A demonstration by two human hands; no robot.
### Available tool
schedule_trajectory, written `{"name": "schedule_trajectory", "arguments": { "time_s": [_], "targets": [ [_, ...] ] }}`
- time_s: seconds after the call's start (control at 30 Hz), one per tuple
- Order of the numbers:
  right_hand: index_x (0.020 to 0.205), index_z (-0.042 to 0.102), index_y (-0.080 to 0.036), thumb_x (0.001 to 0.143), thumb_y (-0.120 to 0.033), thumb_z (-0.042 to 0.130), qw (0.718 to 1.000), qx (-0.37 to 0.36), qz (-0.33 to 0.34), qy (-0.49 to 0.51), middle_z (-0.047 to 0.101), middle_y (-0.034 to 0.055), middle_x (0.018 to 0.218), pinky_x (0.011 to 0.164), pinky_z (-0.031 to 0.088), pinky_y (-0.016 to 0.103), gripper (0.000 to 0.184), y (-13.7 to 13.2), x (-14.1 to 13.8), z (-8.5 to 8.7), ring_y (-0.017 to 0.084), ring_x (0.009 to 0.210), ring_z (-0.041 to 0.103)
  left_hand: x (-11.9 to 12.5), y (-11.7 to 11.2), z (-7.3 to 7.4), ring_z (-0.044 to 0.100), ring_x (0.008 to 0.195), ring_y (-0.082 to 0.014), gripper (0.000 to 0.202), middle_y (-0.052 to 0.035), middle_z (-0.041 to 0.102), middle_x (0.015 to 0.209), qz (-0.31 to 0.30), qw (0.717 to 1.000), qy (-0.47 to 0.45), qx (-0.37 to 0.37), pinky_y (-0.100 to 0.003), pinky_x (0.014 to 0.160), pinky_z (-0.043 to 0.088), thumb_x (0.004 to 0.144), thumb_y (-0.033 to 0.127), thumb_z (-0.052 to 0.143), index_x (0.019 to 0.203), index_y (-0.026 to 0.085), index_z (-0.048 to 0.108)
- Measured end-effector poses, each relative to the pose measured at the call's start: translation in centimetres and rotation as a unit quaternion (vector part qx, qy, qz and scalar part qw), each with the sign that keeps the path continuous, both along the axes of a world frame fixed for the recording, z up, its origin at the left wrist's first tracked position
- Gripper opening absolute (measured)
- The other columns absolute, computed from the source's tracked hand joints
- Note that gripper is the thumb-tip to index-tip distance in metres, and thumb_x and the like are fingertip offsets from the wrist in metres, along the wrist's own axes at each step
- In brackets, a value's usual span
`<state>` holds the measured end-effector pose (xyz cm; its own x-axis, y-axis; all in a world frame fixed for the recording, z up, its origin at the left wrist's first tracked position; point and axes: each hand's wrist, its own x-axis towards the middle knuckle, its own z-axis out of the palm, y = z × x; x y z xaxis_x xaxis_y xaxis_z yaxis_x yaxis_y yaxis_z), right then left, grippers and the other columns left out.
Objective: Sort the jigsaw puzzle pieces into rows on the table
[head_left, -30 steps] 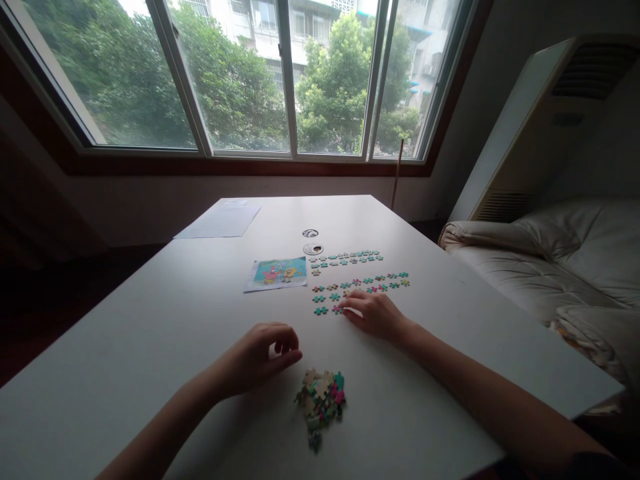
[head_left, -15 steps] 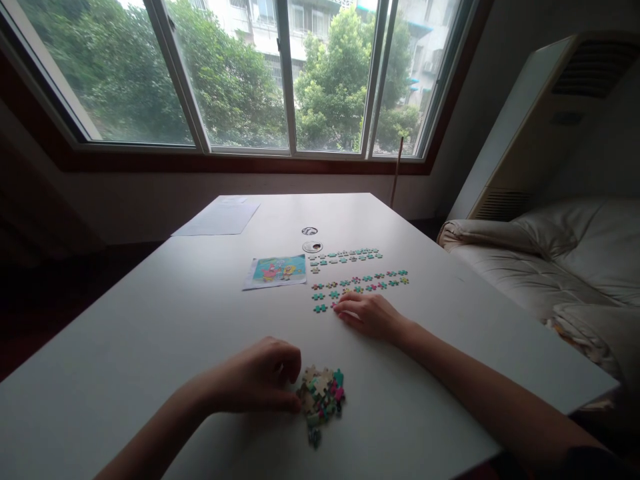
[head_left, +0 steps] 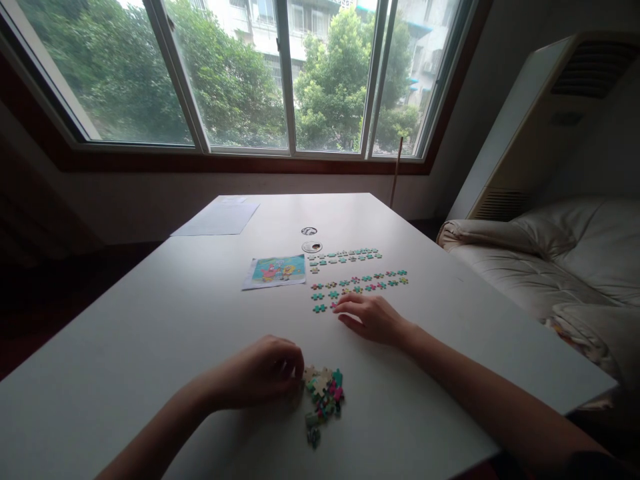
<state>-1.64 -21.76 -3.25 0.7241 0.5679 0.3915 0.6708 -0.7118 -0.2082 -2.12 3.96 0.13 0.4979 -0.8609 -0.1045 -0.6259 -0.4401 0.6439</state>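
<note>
Head view: left hand (head_left: 265, 373), fingers curled, at the left edge of a jumbled heap of flat, knobbed jigsaw pieces (head_left: 325, 390) on the smooth white worktop (head_left: 150, 320); fingertips shaded, so cannot tell whether its grip holds one. Beyond the heap, loose rows of teal and multicoloured pieces (head_left: 367, 279). Right hand (head_left: 374, 317): grip loosely open, fingertips at a pink piece (head_left: 333, 305).

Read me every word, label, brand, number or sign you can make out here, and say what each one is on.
None can be read.
White sheet: any print is too faint to read.
Cartoon picture: no legible lettering.
Two round items: dark markings, too small to make out.
Puzzle pieces: no readable text.
</note>
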Motion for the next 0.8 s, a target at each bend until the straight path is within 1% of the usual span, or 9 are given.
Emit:
{"name": "schedule_trajectory", "arguments": {
  "time_s": [0.1, 0.2, 0.3, 0.43, 0.53, 0.6, 0.7, 0.73, 0.8],
  "targets": [
    [0.095, 0.06, -0.021, 0.085, -0.022, 0.047, 0.999, 0.041, 0.01, 0.025, 0.06, 0.0037, 0.1, 0.075, 0.044, 0.023, 0.017, 0.7, -0.7, 0.3, 0.012, 0.088, 0.056, 0.3, 0.0, -0.4, 0.045, 0.055, -0.0077, 0.009, 0.0027, 0.054, 0.061, 0.036, 0.998, -0.021, -0.051, -0.016, 0.051, 0.037, 0.074, 0.015, 0.05, 0.071, 0.016, 0.058],
    [0.095, 0.061, -0.02, 0.084, -0.024, 0.049, 0.989, 0.109, 0.016, 0.097, 0.061, 0.003, 0.092, 0.067, 0.044, 0.02, 0.017, 1.7, -1.6, 0.7, 0.009, 0.071, 0.055, 0.5, -0.1, -0.9, 0.044, 0.053, -0.0071, 0.009, 0.0029, 0.054, 0.059, 0.108, 0.986, -0.057, -0.111, -0.016, 0.05, 0.036, 0.076, 0.019, 0.05, 0.072, 0.016, 0.057],
    [0.098, 0.062, -0.02, 0.083, -0.027, 0.051, 0.966, 0.173, 0.03, 0.187, 0.061, 0.0012, 0.083, 0.053, 0.039, 0.017, 0.019, 2.8, -2.3, 0.9, 0.005, 0.053, 0.044, 0.5, -0.5, -1.4, 0.042, 0.051, -0.0065, 0.009, 0.0035, 0.051, 0.057, 0.163, 0.97, -0.093, -0.153, -0.016, 0.048, 0.036, 0.077, 0.021, 0.052, 0.073, 0.015, 0.057],
    [0.095, 0.064, -0.018, 0.083, -0.031, 0.051, 0.934, 0.234, 0.038, 0.269, 0.057, 0.0001, 0.073, 0.047, 0.031, 0.017, 0.022, 3.7, -2.8, 0.8, 0.005, 0.05, 0.037, 0.2, -1.1, -1.9, 0.042, 0.05, -0.0062, 0.009, 0.003, 0.052, 0.057, 0.192, 0.952, -0.127, -0.199, -0.015, 0.046, 0.036, 0.077, 0.022, 0.052, 0.072, 0.015, 0.057],
    [0.094, 0.064, -0.016, 0.082, -0.036, 0.052, 0.896, 0.277, 0.042, 0.345, 0.052, -0.0026, 0.059, 0.043, 0.025, 0.017, 0.026, 4.0, -2.9, 0.5, 0.004, 0.045, 0.032, 0.0, -1.4, -2.1, 0.044, 0.052, -0.0064, 0.011, 0.0005, 0.057, 0.064, 0.192, 0.944, -0.144, -0.225, -0.016, 0.047, 0.037, 0.079, 0.023, 0.052, 0.072, 0.015, 0.057],
    [0.094, 0.064, -0.015, 0.08, -0.038, 0.053, 0.859, 0.321, 0.058, 0.394, 0.055, -0.0013, 0.062, 0.044, 0.028, 0.017, 0.028, 4.2, -2.9, 0.4, 0.005, 0.048, 0.037, -0.1, -1.6, -2.1, 0.046, 0.053, -0.0066, 0.012, -0.0009, 0.06, 0.068, 0.182, 0.944, -0.142, -0.235, -0.016, 0.048, 0.038, 0.08, 0.023, 0.052, 0.073, 0.015, 0.056],
    [0.088, 0.064, -0.015, 0.075, -0.039, 0.059, 0.805, 0.394, 0.07, 0.438, 0.061, 0.0032, 0.078, 0.054, 0.037, 0.02, 0.028, 4.4, -2.7, 0.7, 0.008, 0.061, 0.049, 0.0, -1.6, -2.0, 0.048, 0.054, -0.0068, 0.011, -0.0012, 0.061, 0.07, 0.172, 0.945, -0.139, -0.242, -0.016, 0.049, 0.039, 0.08, 0.021, 0.052, 0.072, 0.015, 0.055],
    [0.086, 0.063, -0.014, 0.073, -0.039, 0.062, 0.79, 0.413, 0.063, 0.449, 0.062, 0.0034, 0.079, 0.055, 0.038, 0.02, 0.028, 4.5, -2.6, 0.8, 0.009, 0.062, 0.051, 0.0, -1.6, -2.0, 0.048, 0.054, -0.0069, 0.01, -0.0011, 0.06, 0.07, 0.171, 0.944, -0.141, -0.243, -0.016, 0.049, 0.039, 0.08, 0.021, 0.052, 0.072, 0.015, 0.055],
    [0.081, 0.062, -0.014, 0.067, -0.038, 0.067, 0.764, 0.438, 0.041, 0.472, 0.061, 0.001, 0.071, 0.05, 0.036, 0.018, 0.028, 4.4, -2.4, 1.0, 0.006, 0.055, 0.048, 0.0, -1.5, -2.0, 0.048, 0.055, -0.0072, 0.011, -0.0012, 0.06, 0.071, 0.167, 0.945, -0.15, -0.239, -0.017, 0.049, 0.039, 0.081, 0.019, 0.05, 0.072, 0.015, 0.053]
  ]
}}
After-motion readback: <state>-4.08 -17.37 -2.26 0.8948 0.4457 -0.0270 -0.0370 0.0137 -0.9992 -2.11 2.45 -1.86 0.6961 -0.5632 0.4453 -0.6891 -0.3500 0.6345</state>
